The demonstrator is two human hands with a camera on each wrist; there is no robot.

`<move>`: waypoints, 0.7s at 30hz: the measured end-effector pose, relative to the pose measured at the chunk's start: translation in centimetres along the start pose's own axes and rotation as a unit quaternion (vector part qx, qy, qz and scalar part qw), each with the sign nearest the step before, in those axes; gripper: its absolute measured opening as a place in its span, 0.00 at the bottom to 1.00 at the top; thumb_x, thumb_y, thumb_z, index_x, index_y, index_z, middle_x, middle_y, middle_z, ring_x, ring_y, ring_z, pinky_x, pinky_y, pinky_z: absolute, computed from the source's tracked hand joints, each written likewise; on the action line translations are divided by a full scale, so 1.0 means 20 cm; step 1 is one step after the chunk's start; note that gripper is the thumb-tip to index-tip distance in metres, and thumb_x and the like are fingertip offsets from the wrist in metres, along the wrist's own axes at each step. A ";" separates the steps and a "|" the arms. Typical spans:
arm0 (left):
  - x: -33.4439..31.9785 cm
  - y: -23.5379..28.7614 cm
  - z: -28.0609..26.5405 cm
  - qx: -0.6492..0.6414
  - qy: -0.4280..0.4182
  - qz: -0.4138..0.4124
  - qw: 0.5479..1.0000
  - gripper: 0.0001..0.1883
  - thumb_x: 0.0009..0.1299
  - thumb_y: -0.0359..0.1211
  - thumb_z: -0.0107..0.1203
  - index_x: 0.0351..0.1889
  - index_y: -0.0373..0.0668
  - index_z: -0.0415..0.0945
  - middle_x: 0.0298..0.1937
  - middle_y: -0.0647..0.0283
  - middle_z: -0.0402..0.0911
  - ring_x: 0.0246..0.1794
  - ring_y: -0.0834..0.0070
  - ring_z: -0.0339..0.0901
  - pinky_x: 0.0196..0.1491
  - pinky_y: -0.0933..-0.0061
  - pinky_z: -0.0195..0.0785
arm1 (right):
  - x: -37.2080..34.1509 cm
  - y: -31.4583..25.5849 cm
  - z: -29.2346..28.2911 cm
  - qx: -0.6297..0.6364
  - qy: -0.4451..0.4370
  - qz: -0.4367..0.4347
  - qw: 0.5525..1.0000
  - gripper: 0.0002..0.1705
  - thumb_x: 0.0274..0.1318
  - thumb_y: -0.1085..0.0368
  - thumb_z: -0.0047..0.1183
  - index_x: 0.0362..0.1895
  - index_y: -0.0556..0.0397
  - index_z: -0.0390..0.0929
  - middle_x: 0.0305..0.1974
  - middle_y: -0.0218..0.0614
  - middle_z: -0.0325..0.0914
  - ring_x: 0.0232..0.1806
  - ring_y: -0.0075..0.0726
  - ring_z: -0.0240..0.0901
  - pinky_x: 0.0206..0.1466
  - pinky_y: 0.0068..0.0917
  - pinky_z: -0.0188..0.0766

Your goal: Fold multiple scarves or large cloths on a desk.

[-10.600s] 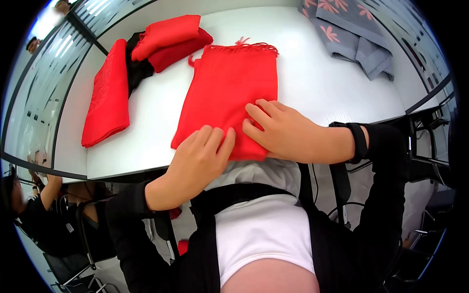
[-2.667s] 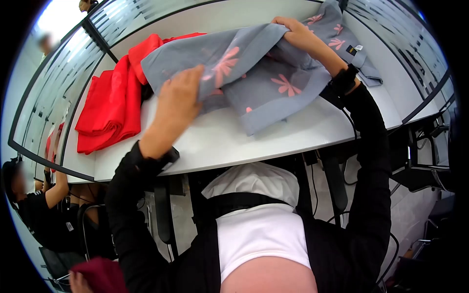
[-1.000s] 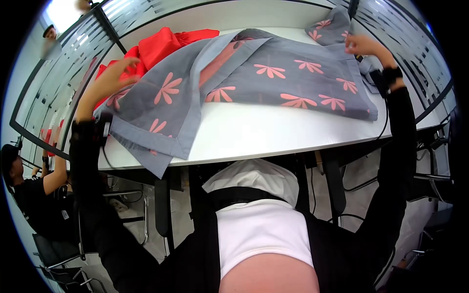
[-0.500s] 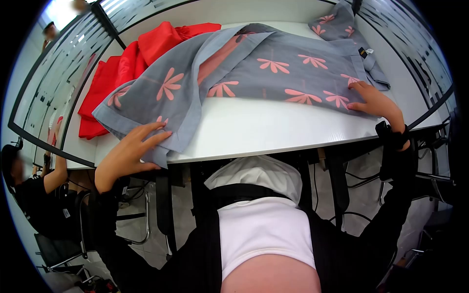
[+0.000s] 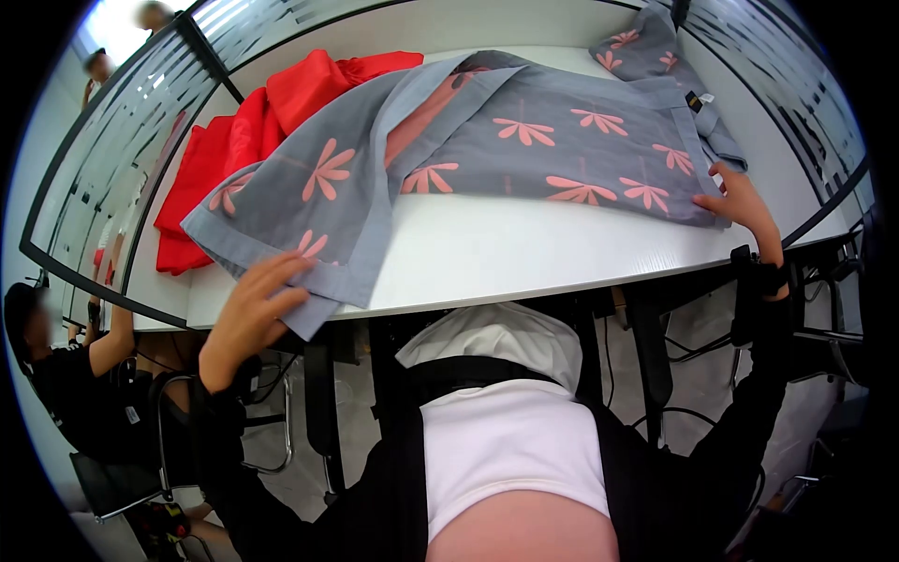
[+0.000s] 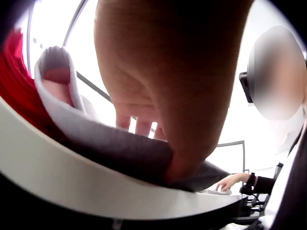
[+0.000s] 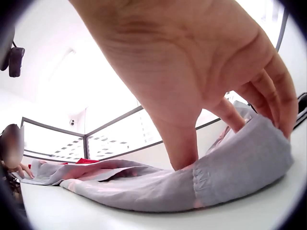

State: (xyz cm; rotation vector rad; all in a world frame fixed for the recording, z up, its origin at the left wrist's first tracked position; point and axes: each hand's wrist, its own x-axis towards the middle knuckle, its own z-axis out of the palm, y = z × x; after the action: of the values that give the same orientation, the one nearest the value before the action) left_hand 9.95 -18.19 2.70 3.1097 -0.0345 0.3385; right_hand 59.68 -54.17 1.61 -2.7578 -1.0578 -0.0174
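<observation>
A grey scarf with pink flowers [image 5: 524, 169] lies spread across the white table in the head view. Its left part folds over at an angle, baring a pinkish underside, and one corner hangs past the front edge. My left hand [image 5: 253, 309] holds that front left corner; in the left wrist view the border passes between its thumb and fingers. At the scarf's right end my right hand [image 5: 746, 208] grips the border. The right wrist view shows the thumb pressed on the near side and curled fingers on the far side, with the cloth raised between them.
Folded red scarves [image 5: 211, 178] are heaped at the back left, partly covered by the grey scarf. A second grey flowered cloth [image 5: 646, 61] with a small black tag [image 5: 694, 101] lies at the back right. Low glass partitions [image 5: 777, 94] border the table. Another person [image 5: 75, 375] sits at left.
The red fringed scarf has left the table's middle, and the grey scarf was spread there. Lately both hands came down to its ends; the right slid slightly outward to the end border.
</observation>
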 end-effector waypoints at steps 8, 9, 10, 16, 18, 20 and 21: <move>0.10 0.12 0.02 0.031 -0.028 0.046 0.998 0.17 0.48 0.23 0.53 0.39 0.43 0.74 0.58 0.56 0.66 0.61 0.59 0.61 0.59 0.57 0.56 | -0.09 0.03 0.02 0.080 0.044 -0.053 0.994 0.24 0.37 0.59 0.63 0.39 0.53 0.69 0.25 0.37 0.67 0.28 0.29 0.63 0.32 0.26 0.62; 0.11 0.13 0.02 0.046 -0.041 0.040 0.997 0.18 0.48 0.23 0.53 0.39 0.42 0.74 0.58 0.56 0.65 0.61 0.58 0.60 0.59 0.56 0.55 | -0.10 0.04 0.02 0.103 0.047 -0.067 0.991 0.23 0.38 0.61 0.62 0.40 0.53 0.69 0.26 0.36 0.67 0.28 0.28 0.62 0.32 0.25 0.61; 0.12 0.13 0.02 0.061 -0.055 0.035 0.996 0.19 0.48 0.22 0.53 0.40 0.42 0.73 0.59 0.55 0.65 0.62 0.58 0.60 0.60 0.55 0.55 | -0.10 0.05 0.03 0.127 0.049 -0.081 0.987 0.22 0.38 0.62 0.61 0.40 0.52 0.69 0.27 0.35 0.68 0.28 0.27 0.62 0.32 0.24 0.61; 0.19 -0.05 -0.11 0.123 0.027 -0.023 0.992 0.20 0.52 0.21 0.51 0.45 0.34 0.71 0.59 0.55 0.65 0.61 0.60 0.62 0.59 0.60 0.56 | -0.11 0.09 0.03 0.286 -0.009 -0.069 0.956 0.22 0.41 0.71 0.55 0.46 0.54 0.69 0.37 0.28 0.66 0.30 0.18 0.61 0.33 0.16 0.61; 0.22 -0.19 -0.27 -0.060 0.233 -0.140 0.960 0.12 0.65 0.30 0.49 0.45 0.35 0.73 0.47 0.55 0.75 0.48 0.67 0.72 0.52 0.70 0.62 | -0.12 0.09 0.02 0.338 -0.036 -0.039 0.940 0.23 0.42 0.73 0.54 0.47 0.56 0.68 0.41 0.28 0.66 0.32 0.16 0.63 0.35 0.13 0.61; 0.27 -0.37 -0.52 -0.151 0.362 -0.354 0.849 0.21 0.65 0.48 0.51 0.30 0.37 0.75 0.26 0.60 0.79 0.29 0.75 0.76 0.40 0.76 0.67 | -0.15 0.05 -0.01 0.391 -0.031 -0.028 0.920 0.23 0.43 0.75 0.52 0.49 0.59 0.68 0.46 0.32 0.68 0.35 0.17 0.67 0.36 0.11 0.62; 0.29 -0.51 -0.66 -0.114 0.412 -0.322 0.845 0.22 0.62 0.50 0.55 0.26 0.38 0.74 0.24 0.63 0.75 0.27 0.79 0.72 0.34 0.78 0.64 | -0.15 0.05 -0.02 0.390 -0.023 -0.029 0.920 0.24 0.43 0.75 0.52 0.50 0.59 0.68 0.48 0.33 0.67 0.36 0.17 0.68 0.37 0.11 0.63</move>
State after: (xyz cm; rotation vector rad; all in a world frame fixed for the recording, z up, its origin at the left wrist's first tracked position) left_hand 12.96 -7.91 16.73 2.2817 0.8616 1.4234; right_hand 58.23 -56.96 1.60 -2.0077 -0.8937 0.3789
